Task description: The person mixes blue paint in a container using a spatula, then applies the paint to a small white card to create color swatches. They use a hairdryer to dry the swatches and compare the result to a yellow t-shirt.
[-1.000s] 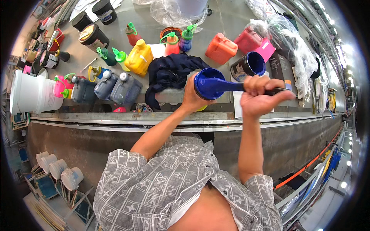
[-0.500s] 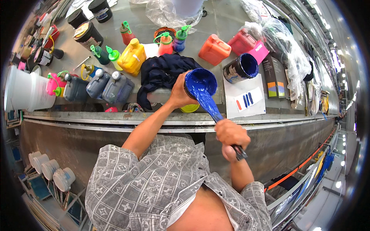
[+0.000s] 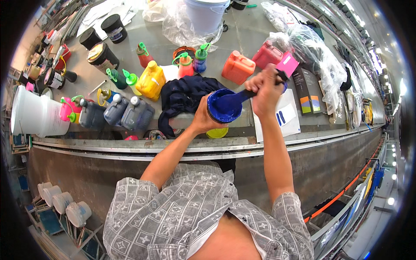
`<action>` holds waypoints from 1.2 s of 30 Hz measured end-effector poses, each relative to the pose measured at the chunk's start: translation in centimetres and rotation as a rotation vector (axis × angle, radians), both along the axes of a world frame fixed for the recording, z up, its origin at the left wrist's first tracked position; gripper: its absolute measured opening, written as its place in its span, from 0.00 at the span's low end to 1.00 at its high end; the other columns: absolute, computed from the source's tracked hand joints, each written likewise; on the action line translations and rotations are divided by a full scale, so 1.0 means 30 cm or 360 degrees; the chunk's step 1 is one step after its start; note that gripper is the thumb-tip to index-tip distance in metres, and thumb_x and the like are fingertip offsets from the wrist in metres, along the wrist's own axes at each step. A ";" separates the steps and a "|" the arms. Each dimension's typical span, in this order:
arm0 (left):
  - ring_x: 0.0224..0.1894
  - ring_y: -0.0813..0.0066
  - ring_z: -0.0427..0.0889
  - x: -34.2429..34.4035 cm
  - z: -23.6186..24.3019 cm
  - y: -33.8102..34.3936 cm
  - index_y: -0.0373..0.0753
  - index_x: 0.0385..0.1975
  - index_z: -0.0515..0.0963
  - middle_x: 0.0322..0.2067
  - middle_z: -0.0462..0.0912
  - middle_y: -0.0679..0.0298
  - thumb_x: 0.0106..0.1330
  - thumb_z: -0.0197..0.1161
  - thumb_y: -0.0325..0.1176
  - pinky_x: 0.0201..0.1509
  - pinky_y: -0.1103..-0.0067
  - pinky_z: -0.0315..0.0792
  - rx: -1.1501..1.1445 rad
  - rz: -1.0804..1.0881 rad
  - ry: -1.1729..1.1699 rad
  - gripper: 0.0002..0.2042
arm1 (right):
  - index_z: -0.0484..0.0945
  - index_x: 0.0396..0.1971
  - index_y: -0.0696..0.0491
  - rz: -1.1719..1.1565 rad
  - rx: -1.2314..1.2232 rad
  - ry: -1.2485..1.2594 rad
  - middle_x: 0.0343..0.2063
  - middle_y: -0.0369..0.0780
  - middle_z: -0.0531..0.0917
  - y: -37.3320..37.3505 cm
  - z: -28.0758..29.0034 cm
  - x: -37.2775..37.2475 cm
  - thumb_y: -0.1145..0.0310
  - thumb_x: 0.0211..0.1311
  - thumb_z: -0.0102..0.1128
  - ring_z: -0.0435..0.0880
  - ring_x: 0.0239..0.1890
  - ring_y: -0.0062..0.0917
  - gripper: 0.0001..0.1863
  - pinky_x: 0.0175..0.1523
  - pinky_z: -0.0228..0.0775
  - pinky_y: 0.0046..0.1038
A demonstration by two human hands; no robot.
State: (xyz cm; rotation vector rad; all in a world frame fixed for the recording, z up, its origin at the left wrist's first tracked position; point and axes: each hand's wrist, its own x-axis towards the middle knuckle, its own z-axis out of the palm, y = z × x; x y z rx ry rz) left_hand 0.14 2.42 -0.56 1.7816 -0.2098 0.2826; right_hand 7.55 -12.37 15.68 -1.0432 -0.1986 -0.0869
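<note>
My left hand (image 3: pixel 202 114) grips a dark jar of blue paste (image 3: pixel 221 113) from the left side, above the bench's front. My right hand (image 3: pixel 265 92) is closed on the handle of a broad spatula (image 3: pixel 239 98), whose blue-coated blade reaches over and into the jar. A yellow lid (image 3: pixel 216 133) lies under the jar. To the right is a white sheet (image 3: pixel 264 130) with short blue strokes on it. A second blue-filled tub is mostly hidden behind my right hand. A dark bunched cloth (image 3: pixel 180 95) lies just left of the jar.
Red (image 3: pixel 237 67) and yellow (image 3: pixel 151 80) jugs, squeeze bottles (image 3: pixel 132 82), grey jugs (image 3: pixel 136 117) and black tubs (image 3: pixel 113 29) crowd the metal bench. A white bucket (image 3: pixel 206 15) stands behind. Plastic sheeting (image 3: pixel 323 65) and dark boxes (image 3: pixel 306 95) lie right; a rail (image 3: pixel 195 150) runs along the front.
My right hand dropped toward me half a second ago with the coated spatula, and is now raised up and right again, the blade back over the jar. My left hand still holds the jar.
</note>
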 end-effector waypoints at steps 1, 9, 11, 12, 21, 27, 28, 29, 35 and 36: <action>0.57 0.64 0.69 0.000 0.002 -0.003 0.37 0.58 0.61 0.53 0.69 0.58 0.30 0.82 0.36 0.63 0.70 0.62 0.0019 0.0008 -0.0001 0.49 | 0.60 0.16 0.50 -0.0006 -0.0013 0.0063 0.09 0.30 0.59 0.020 -0.030 0.045 0.57 0.69 0.53 0.59 0.11 0.16 0.23 0.19 0.55 0.24; 0.58 0.65 0.69 -0.008 0.022 0.000 0.37 0.59 0.60 0.52 0.69 0.58 0.31 0.82 0.36 0.64 0.71 0.62 0.0076 0.0026 -0.0024 0.49 | 0.58 0.15 0.48 -0.0079 -0.0010 0.0119 0.08 0.28 0.52 -0.070 0.003 0.276 0.56 0.69 0.51 0.51 0.07 0.16 0.23 0.15 0.47 0.23; 0.58 0.65 0.69 -0.008 0.025 0.002 0.37 0.58 0.60 0.52 0.69 0.58 0.31 0.82 0.36 0.64 0.71 0.62 0.0106 0.0012 0.0014 0.49 | 0.58 0.14 0.48 -0.0072 -0.0086 0.0072 0.08 0.28 0.52 -0.075 0.049 0.289 0.56 0.69 0.51 0.51 0.08 0.16 0.23 0.15 0.47 0.24; 0.58 0.65 0.69 -0.009 0.024 0.001 0.37 0.58 0.60 0.53 0.69 0.58 0.31 0.82 0.37 0.64 0.71 0.62 0.0090 0.0036 -0.0026 0.49 | 0.58 0.14 0.48 -0.0084 -0.0103 0.0065 0.08 0.28 0.52 -0.078 0.074 0.290 0.56 0.69 0.51 0.51 0.08 0.17 0.23 0.15 0.47 0.24; 0.59 0.59 0.67 -0.006 -0.021 -0.010 0.37 0.60 0.60 0.54 0.67 0.56 0.27 0.82 0.38 0.65 0.68 0.61 -0.0094 0.0010 0.0051 0.52 | 0.59 0.12 0.47 0.0072 0.0104 -0.0294 0.09 0.32 0.59 -0.287 0.375 0.198 0.50 0.68 0.49 0.59 0.12 0.22 0.26 0.24 0.56 0.29; 0.62 0.58 0.63 -0.052 -0.029 -0.092 0.37 0.62 0.56 0.57 0.63 0.56 0.30 0.83 0.41 0.66 0.67 0.59 -0.0052 0.0384 0.0007 0.55 | 0.62 0.10 0.48 -0.0591 0.0526 -0.0047 0.20 0.42 0.79 -0.490 0.390 0.070 0.45 0.62 0.53 0.73 0.27 0.35 0.28 0.40 0.63 0.37; 0.62 0.58 0.62 -0.059 -0.026 -0.087 0.37 0.63 0.55 0.58 0.63 0.56 0.30 0.83 0.41 0.66 0.67 0.58 -0.0062 0.0370 -0.0113 0.55 | 0.62 0.09 0.48 -0.0731 0.0445 0.0090 0.22 0.43 0.79 -0.518 0.344 0.052 0.45 0.62 0.51 0.72 0.25 0.34 0.28 0.37 0.63 0.36; 0.63 0.58 0.61 -0.063 -0.022 -0.075 0.37 0.64 0.53 0.59 0.62 0.56 0.31 0.82 0.41 0.67 0.67 0.58 -0.0012 0.0288 -0.0184 0.56 | 0.62 0.10 0.48 -0.0679 0.0555 0.0202 0.23 0.43 0.80 -0.536 0.284 0.035 0.44 0.63 0.49 0.70 0.25 0.33 0.28 0.34 0.62 0.36; 0.63 0.62 0.62 -0.020 -0.019 0.058 0.35 0.64 0.54 0.58 0.63 0.55 0.33 0.83 0.38 0.68 0.70 0.55 0.0244 -0.0138 -0.0053 0.55 | 0.73 0.23 0.53 -0.0957 0.0645 0.0882 0.31 0.42 0.81 -0.471 -0.096 -0.044 0.32 0.65 0.25 0.75 0.28 0.31 0.39 0.31 0.67 0.31; 0.63 0.62 0.63 -0.013 -0.022 0.066 0.35 0.63 0.56 0.58 0.63 0.56 0.33 0.83 0.38 0.68 0.71 0.56 0.0286 -0.0192 -0.0052 0.54 | 0.75 0.28 0.55 -0.0860 0.0631 0.0944 0.31 0.41 0.80 -0.439 -0.144 -0.077 0.30 0.64 0.22 0.76 0.28 0.30 0.42 0.30 0.68 0.29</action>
